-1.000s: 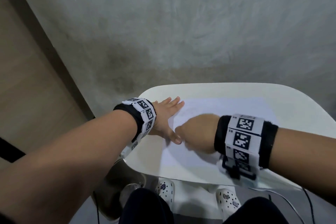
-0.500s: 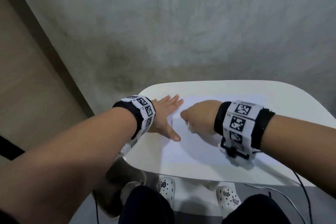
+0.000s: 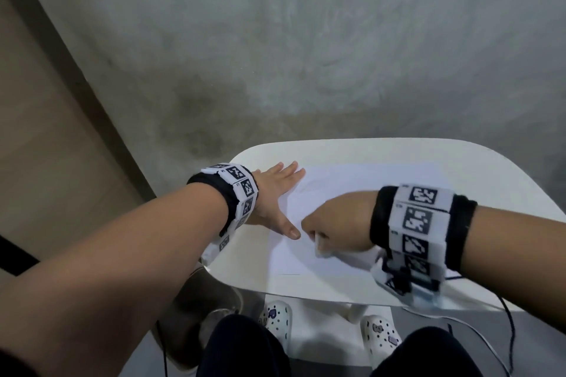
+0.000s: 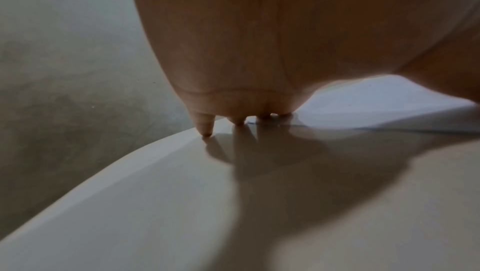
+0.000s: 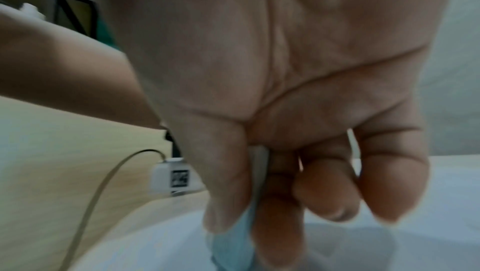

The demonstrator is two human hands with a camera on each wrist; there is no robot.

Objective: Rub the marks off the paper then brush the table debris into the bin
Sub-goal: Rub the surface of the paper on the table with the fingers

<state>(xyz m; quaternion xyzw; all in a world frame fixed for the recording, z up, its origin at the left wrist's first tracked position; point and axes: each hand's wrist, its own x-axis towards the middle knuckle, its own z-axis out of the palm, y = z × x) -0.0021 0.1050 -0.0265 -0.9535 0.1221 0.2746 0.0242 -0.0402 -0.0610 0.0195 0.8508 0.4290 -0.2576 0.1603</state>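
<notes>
A white sheet of paper (image 3: pixel 352 190) lies on the white table (image 3: pixel 382 153). Faint pencil marks (image 3: pixel 309 188) show near its far left corner. My left hand (image 3: pixel 275 193) lies flat, fingers straight, pressing the paper's left edge; in the left wrist view its fingertips (image 4: pixel 206 129) touch the table. My right hand (image 3: pixel 333 226) pinches a pale eraser (image 5: pixel 233 240) between thumb and forefinger, its tip down on the paper near the sheet's front left part. The eraser (image 3: pixel 320 246) shows below the knuckles in the head view.
The table's front edge (image 3: pixel 306 294) is close to my knees. A dark bin (image 3: pixel 199 300) stands on the floor under the table's left front corner. Cables (image 3: pixel 490 343) hang at the right. A grey wall (image 3: pixel 306 40) is behind the table.
My right hand with the eraser went away from me, then came back toward me and a little left over the paper. The left hand has stayed flat in place.
</notes>
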